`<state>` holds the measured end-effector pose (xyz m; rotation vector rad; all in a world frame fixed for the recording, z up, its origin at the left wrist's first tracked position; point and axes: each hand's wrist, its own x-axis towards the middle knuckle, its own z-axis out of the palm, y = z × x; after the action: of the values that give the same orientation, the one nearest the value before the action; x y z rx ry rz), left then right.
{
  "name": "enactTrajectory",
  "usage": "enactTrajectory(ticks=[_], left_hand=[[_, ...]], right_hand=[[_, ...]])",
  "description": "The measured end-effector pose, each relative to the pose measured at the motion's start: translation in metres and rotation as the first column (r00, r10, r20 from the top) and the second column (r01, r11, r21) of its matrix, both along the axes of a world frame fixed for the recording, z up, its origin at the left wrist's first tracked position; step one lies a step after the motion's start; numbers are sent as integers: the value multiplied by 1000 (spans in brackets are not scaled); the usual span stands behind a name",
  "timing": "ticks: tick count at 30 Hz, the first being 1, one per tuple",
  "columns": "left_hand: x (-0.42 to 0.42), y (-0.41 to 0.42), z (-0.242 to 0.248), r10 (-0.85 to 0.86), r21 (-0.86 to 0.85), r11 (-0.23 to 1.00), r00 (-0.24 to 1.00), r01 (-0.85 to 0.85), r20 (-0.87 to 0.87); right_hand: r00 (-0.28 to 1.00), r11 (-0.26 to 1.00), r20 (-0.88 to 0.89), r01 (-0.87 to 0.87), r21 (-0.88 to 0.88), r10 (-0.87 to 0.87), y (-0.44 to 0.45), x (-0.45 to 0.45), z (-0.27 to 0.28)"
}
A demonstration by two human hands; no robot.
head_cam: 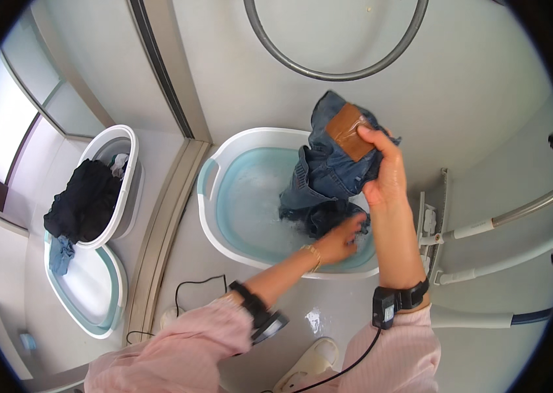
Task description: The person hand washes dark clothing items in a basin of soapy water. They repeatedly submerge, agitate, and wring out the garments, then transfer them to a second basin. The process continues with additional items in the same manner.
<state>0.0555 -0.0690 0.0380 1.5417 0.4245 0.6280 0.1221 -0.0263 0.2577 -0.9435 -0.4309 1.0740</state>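
Observation:
My right hand point(387, 164) holds up a bunched pair of wet blue denim jeans point(323, 172), its thumb beside the brown waistband patch. The lower part of the jeans hangs into a white and turquoise plastic tub point(208, 211) of water. Low over the tub, my left hand point(340, 240), with a bracelet at the wrist, is blurred, its fingers apart beside the dark, wet cloth point(325, 216). Whether its fingertips touch the cloth cannot be told.
Left of a raised door track point(163, 240), a white basket point(131, 172) holds black clothes point(87, 201). Below it stands another tub point(114, 294) with blue cloth point(61, 255) over its rim. A grey hose point(330, 76) loops above; shower fittings point(431, 236) are at right. Black cables trail from my wrist bands.

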Motion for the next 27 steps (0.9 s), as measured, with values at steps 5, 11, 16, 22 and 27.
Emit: enactTrajectory(ticks=[5,11,16,22,27], left_hand=[[-30,91,12,77,-35,994,906,-101,-417],[-104,129,55,130,304,951,967,-59,-219],[-132,116,149,24,-146,989,983,3,184],[-145,103,159,195,-382,921,762,74,618],[-103,76,115,543,-849,511,817,-136,196]], right_hand=[[995,993,-96,44,107,-33,-28,3,51],[984,984,-147,117,136,-97,-46,63,23],[969,977,-245,10,212,43,-31,75,-5],[970,951,-155,-140,275,188,-32,38,11],[996,984,-50,-81,-158,74,-28,74,-59]])
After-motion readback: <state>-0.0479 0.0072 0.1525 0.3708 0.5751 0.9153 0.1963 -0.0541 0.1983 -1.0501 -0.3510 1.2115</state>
